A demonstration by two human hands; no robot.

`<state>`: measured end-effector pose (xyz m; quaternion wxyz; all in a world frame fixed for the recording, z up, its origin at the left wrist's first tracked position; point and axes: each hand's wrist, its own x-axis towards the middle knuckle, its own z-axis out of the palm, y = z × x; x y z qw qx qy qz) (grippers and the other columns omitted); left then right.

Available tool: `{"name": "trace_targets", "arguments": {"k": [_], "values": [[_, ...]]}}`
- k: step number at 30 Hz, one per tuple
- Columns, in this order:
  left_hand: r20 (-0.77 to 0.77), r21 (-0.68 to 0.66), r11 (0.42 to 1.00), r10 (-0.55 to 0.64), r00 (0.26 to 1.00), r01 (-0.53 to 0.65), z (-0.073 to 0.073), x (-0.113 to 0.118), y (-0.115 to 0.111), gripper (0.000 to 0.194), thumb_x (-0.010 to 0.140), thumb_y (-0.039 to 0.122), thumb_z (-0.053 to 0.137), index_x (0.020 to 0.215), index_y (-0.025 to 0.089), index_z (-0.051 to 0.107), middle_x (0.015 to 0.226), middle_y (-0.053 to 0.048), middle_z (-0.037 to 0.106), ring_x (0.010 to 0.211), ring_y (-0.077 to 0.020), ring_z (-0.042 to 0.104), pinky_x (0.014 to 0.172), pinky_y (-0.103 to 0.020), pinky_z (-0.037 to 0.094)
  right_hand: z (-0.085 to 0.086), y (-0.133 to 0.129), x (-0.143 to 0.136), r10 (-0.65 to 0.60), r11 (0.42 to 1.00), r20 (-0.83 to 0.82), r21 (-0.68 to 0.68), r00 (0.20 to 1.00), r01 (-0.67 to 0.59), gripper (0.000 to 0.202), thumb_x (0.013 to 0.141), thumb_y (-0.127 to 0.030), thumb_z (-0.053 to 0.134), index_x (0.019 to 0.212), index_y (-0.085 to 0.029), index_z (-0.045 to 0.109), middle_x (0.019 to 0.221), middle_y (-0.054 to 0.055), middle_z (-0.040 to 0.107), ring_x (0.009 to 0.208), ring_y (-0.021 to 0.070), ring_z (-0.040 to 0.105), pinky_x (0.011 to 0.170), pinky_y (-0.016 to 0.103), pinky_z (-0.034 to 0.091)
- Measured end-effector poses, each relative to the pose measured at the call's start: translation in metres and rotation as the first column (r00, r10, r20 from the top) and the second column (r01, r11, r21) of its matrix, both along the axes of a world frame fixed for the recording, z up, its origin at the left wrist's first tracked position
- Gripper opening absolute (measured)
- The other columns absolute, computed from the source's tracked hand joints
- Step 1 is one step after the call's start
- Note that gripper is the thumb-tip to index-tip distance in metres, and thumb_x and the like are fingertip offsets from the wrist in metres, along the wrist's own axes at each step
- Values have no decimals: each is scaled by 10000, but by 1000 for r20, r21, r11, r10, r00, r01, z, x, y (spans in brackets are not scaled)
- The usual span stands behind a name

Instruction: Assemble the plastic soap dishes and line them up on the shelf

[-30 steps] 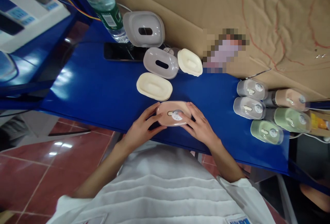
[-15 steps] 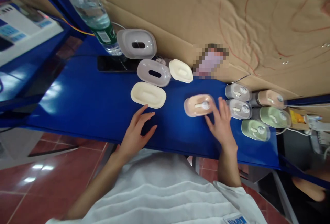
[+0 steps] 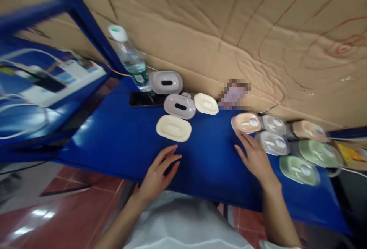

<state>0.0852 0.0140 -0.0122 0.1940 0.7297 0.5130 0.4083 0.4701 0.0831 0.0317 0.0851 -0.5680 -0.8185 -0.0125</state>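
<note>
The right hand (image 3: pixel 252 153) has its fingers loosely spread, and the fingertips are at the near edge of the peach box (image 3: pixel 247 122), which sits on the right part of the blue worktop (image 3: pixel 212 165), just left of a grey box (image 3: pixel 273 125). The left hand (image 3: pixel 160 170) is empty, half open, near the cream tray (image 3: pixel 173 128).

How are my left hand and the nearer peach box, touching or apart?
Apart. The head view shows blue table between the left hand and the nearer peach box.
</note>
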Motion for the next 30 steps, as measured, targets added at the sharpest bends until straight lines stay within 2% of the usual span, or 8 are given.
{"name": "trace_targets", "arguments": {"k": [3, 8, 11, 13, 16, 20, 25, 30], "values": [[-27, 51, 998, 40, 999, -38, 5, -5, 1, 248, 1045, 150, 642, 1254, 261, 713, 1440, -93, 667, 1213, -194, 739, 1056, -364, 652, -3, 13, 2, 13, 999, 47, 49, 999, -15, 509, 1134, -430, 470, 1595, -229, 544, 1567, 160, 622, 1315, 376, 682, 1104, 587, 564], [-124, 110, 990, 102, 987, -89, 11, -22, 12, 291, 1038, 154, 650, 1301, 269, 694, 1458, -103, 654, 1283, -229, 688, 1090, -414, 617, -4, 25, -14, -8, 996, 77, 94, 997, 1, 466, 1133, -389, 462, 1544, -212, 593, 1648, 187, 530, 1477, 401, 568, 1148, 609, 534], [-234, 111, 985, 156, 960, -133, 8, -34, 26, 315, 1044, 202, 648, 1354, 250, 672, 1517, -141, 615, 1383, -297, 632, 1132, -494, 575, -8, 28, -21, -9, 997, 65, 77, 998, 4, 461, 1134, -367, 464, 1548, -206, 588, 1681, 190, 489, 1505, 390, 543, 1177, 607, 515], [-346, 99, 989, 138, 928, -110, 6, -40, 35, 332, 1049, 229, 640, 1379, 243, 670, 1577, -158, 581, 1452, -354, 578, 1177, -578, 514, -12, 29, -23, -20, 998, 50, 67, 999, 16, 465, 1132, -348, 467, 1554, -191, 582, 1726, 203, 418, 1551, 401, 487, 1199, 618, 491], [-463, 78, 997, 53, 885, -18, 3, -42, 39, 345, 1057, 224, 627, 1393, 275, 680, 1532, -115, 648, 1447, -369, 576, 1220, -649, 419, -20, 25, -26, -22, 999, -8, 43, 1000, 22, 472, 1129, -310, 457, 1577, -201, 560, 1773, 199, 326, 1615, 409, 388, 1229, 645, 448], [-429, 40, 995, -66, 901, 92, 1, -27, 23, 353, 1048, 182, 632, 1370, 306, 707, 1427, -71, 722, 1362, -318, 613, 1141, -552, 477, -26, 12, -45, 107, 990, -151, -76, 983, -119, 515, 1134, -304, 447, 1647, -276, 472, 1775, 150, 339, 1627, 350, 381, 1262, 618, 429], [-348, -24, 971, -230, 909, 237, 0, 2, 7, 351, 1044, 147, 626, 1351, 294, 713, 1387, -77, 728, 1281, -261, 642, 1049, -440, 527, -31, -3, -77, 350, 904, -238, -167, 906, -394, 608, 1131, -282, 477, 1719, -347, 335, 1779, 107, 352, 1644, 308, 357, 1306, 606, 381], [-293, 5, 982, -179, 939, 189, 7, -1, 23, 363, 1032, 261, 691, 1395, 279, 683, 1512, -131, 634, 1374, -289, 610, 1123, -477, 531, -36, -2, -75, 373, 893, -273, -153, 887, -423, 625, 1119, -215, 474, 1710, -375, 349, 1765, 109, 378, 1632, 312, 378, 1272, 604, 435]]}}
